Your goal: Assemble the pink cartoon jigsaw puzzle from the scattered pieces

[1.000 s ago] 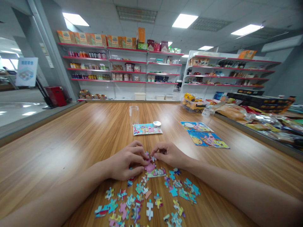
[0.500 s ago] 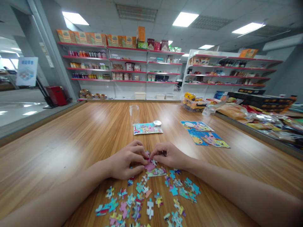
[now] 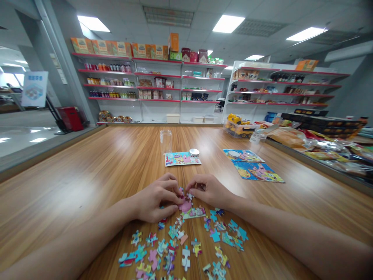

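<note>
Both hands meet at the middle of a wooden table (image 3: 96,171). My left hand (image 3: 155,198) and my right hand (image 3: 208,189) pinch small jigsaw pieces together, fingertips touching over a joined patch of puzzle (image 3: 192,211) with pink in it. Several loose colourful pieces (image 3: 180,249) lie scattered on the table just in front of the hands, toward me. What each fingertip holds is partly hidden by the fingers.
Farther back stand a clear jar (image 3: 166,141), a picture card (image 3: 182,158) with a silver lid (image 3: 194,152) on it, and two finished puzzle pictures (image 3: 256,171) at the right. Packaged goods (image 3: 320,144) crowd the table's right edge. Store shelves (image 3: 151,85) line the back wall.
Hardly anything moves: both hands stay at the joined patch, with only slight finger shifts and a small camera drift.
</note>
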Demonstrator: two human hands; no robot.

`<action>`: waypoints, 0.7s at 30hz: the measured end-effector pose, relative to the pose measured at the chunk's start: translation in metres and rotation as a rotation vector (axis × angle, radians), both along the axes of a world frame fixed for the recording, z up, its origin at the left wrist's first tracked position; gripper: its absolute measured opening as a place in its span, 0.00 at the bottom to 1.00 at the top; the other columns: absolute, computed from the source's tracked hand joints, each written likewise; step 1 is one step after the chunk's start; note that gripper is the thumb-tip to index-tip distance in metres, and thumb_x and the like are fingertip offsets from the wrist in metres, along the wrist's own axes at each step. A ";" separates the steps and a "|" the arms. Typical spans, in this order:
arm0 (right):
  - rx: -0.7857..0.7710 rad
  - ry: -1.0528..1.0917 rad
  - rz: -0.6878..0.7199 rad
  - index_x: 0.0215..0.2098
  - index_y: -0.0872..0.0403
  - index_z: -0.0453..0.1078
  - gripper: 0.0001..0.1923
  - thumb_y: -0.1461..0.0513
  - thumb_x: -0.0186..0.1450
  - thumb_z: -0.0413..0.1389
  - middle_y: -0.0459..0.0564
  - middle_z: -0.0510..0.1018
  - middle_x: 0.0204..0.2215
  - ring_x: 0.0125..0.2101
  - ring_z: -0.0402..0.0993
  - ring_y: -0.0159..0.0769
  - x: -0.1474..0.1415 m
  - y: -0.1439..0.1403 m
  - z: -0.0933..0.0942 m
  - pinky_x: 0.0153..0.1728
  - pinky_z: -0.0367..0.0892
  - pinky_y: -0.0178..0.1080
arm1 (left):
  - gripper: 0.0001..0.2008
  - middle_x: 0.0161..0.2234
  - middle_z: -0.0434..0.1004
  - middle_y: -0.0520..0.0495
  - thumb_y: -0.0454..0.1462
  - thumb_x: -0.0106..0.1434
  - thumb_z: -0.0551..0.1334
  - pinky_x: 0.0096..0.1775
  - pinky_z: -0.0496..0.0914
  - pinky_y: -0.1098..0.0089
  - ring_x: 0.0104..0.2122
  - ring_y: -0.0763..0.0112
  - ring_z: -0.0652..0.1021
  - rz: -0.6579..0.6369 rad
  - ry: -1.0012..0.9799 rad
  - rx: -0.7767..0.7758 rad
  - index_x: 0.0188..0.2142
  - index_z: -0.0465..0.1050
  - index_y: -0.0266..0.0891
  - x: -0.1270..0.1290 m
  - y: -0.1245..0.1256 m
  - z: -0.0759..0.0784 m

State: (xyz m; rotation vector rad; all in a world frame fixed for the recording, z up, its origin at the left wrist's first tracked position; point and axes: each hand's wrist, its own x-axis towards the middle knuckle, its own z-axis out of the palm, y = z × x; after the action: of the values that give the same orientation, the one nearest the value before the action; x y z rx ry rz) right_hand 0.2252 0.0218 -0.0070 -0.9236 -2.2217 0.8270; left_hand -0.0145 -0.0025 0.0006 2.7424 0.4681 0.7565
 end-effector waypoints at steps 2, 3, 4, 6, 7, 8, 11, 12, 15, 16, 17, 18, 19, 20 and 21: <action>-0.005 -0.007 -0.012 0.34 0.56 0.77 0.05 0.67 0.61 0.58 0.45 0.75 0.23 0.23 0.65 0.29 0.000 0.000 -0.001 0.24 0.59 0.32 | 0.11 0.42 0.76 0.43 0.33 0.64 0.60 0.53 0.65 0.54 0.45 0.59 0.71 -0.006 0.015 0.010 0.44 0.78 0.43 0.001 -0.001 0.002; -0.008 -0.007 -0.014 0.34 0.56 0.77 0.05 0.67 0.61 0.59 0.45 0.75 0.23 0.23 0.65 0.29 0.000 0.000 -0.001 0.24 0.59 0.32 | 0.12 0.43 0.76 0.43 0.33 0.65 0.60 0.53 0.65 0.54 0.45 0.60 0.71 -0.009 0.027 0.016 0.45 0.78 0.43 0.001 -0.001 0.003; -0.012 -0.003 -0.015 0.34 0.56 0.77 0.05 0.66 0.61 0.59 0.45 0.75 0.24 0.23 0.66 0.29 0.000 0.000 -0.002 0.24 0.59 0.32 | 0.12 0.43 0.75 0.43 0.33 0.65 0.59 0.53 0.65 0.53 0.45 0.60 0.71 -0.011 0.040 0.021 0.45 0.78 0.44 0.001 -0.002 0.004; -0.021 0.016 -0.020 0.34 0.56 0.77 0.05 0.65 0.61 0.59 0.46 0.76 0.25 0.24 0.67 0.30 0.000 0.000 -0.002 0.25 0.61 0.32 | 0.13 0.43 0.75 0.43 0.33 0.65 0.59 0.52 0.65 0.54 0.45 0.59 0.70 -0.008 0.060 0.029 0.46 0.78 0.45 0.001 -0.002 0.005; -0.026 0.028 -0.024 0.35 0.56 0.77 0.05 0.65 0.61 0.59 0.46 0.77 0.26 0.25 0.67 0.30 0.001 0.000 -0.002 0.26 0.61 0.33 | 0.13 0.43 0.75 0.43 0.33 0.65 0.59 0.52 0.65 0.54 0.45 0.59 0.70 -0.005 0.067 0.030 0.46 0.78 0.45 0.001 -0.003 0.005; -0.033 0.038 -0.028 0.35 0.56 0.77 0.05 0.64 0.61 0.59 0.46 0.77 0.26 0.25 0.68 0.30 0.001 0.001 -0.002 0.26 0.62 0.33 | 0.13 0.43 0.75 0.43 0.33 0.65 0.59 0.52 0.66 0.54 0.46 0.59 0.70 -0.003 0.072 0.029 0.46 0.78 0.46 0.001 -0.003 0.006; -0.063 0.047 -0.037 0.35 0.56 0.77 0.06 0.62 0.62 0.60 0.47 0.78 0.26 0.25 0.68 0.31 0.001 0.001 -0.002 0.26 0.62 0.33 | 0.13 0.43 0.74 0.43 0.33 0.65 0.59 0.51 0.66 0.54 0.45 0.58 0.69 -0.004 0.068 0.023 0.46 0.78 0.46 0.001 -0.003 0.006; -0.071 0.045 -0.038 0.35 0.56 0.77 0.06 0.62 0.62 0.60 0.46 0.77 0.25 0.25 0.68 0.31 0.001 0.001 -0.001 0.26 0.62 0.33 | 0.13 0.43 0.74 0.43 0.33 0.65 0.59 0.51 0.66 0.54 0.45 0.58 0.69 -0.005 0.063 0.021 0.46 0.78 0.45 0.001 -0.002 0.006; -0.060 0.035 -0.032 0.34 0.56 0.77 0.06 0.62 0.61 0.60 0.46 0.76 0.25 0.24 0.67 0.30 0.000 0.000 -0.001 0.25 0.61 0.32 | 0.12 0.43 0.74 0.42 0.34 0.65 0.59 0.51 0.66 0.55 0.45 0.58 0.69 -0.002 0.051 0.015 0.45 0.79 0.44 0.002 -0.003 0.007; -0.048 0.028 -0.023 0.35 0.56 0.78 0.06 0.62 0.61 0.60 0.45 0.76 0.24 0.24 0.66 0.30 0.000 0.000 -0.002 0.25 0.60 0.32 | 0.12 0.43 0.74 0.42 0.34 0.65 0.59 0.51 0.66 0.54 0.45 0.58 0.69 -0.002 0.049 0.012 0.45 0.79 0.44 0.002 -0.003 0.007; -0.037 0.021 -0.013 0.35 0.56 0.78 0.06 0.63 0.61 0.60 0.45 0.75 0.23 0.23 0.65 0.29 0.000 0.000 -0.002 0.24 0.59 0.32 | 0.12 0.42 0.74 0.42 0.34 0.65 0.59 0.51 0.66 0.55 0.45 0.58 0.69 -0.001 0.045 0.008 0.44 0.79 0.44 0.002 -0.003 0.007; -0.029 0.013 -0.004 0.35 0.56 0.78 0.06 0.64 0.60 0.60 0.44 0.74 0.22 0.22 0.65 0.29 0.000 -0.001 -0.002 0.23 0.59 0.32 | 0.12 0.42 0.74 0.42 0.34 0.65 0.60 0.51 0.66 0.54 0.45 0.58 0.69 -0.002 0.041 0.004 0.44 0.79 0.44 0.002 -0.003 0.007; -0.026 0.006 0.004 0.35 0.56 0.78 0.06 0.64 0.60 0.60 0.44 0.73 0.22 0.22 0.64 0.29 0.000 -0.001 -0.001 0.23 0.58 0.32 | 0.12 0.42 0.74 0.42 0.34 0.65 0.60 0.51 0.66 0.54 0.45 0.58 0.69 -0.003 0.037 0.001 0.44 0.79 0.44 0.002 -0.003 0.007; -0.026 -0.001 0.010 0.35 0.56 0.78 0.06 0.65 0.60 0.59 0.44 0.73 0.22 0.22 0.64 0.29 0.000 -0.001 -0.001 0.23 0.58 0.32 | 0.12 0.42 0.75 0.42 0.33 0.64 0.60 0.51 0.66 0.54 0.45 0.58 0.69 -0.006 0.034 -0.003 0.44 0.79 0.44 0.002 -0.003 0.006; -0.026 -0.005 0.011 0.35 0.56 0.78 0.06 0.65 0.60 0.59 0.44 0.73 0.22 0.22 0.65 0.29 0.000 -0.001 -0.001 0.23 0.58 0.32 | 0.12 0.43 0.75 0.43 0.33 0.64 0.60 0.51 0.65 0.54 0.45 0.58 0.69 -0.010 0.032 -0.006 0.44 0.79 0.44 0.002 -0.002 0.006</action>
State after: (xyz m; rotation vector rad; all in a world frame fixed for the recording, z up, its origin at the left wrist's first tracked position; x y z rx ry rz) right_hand 0.2252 0.0205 -0.0077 -0.9269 -2.2270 0.8621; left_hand -0.0129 -0.0049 0.0069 2.7532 0.4618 0.7084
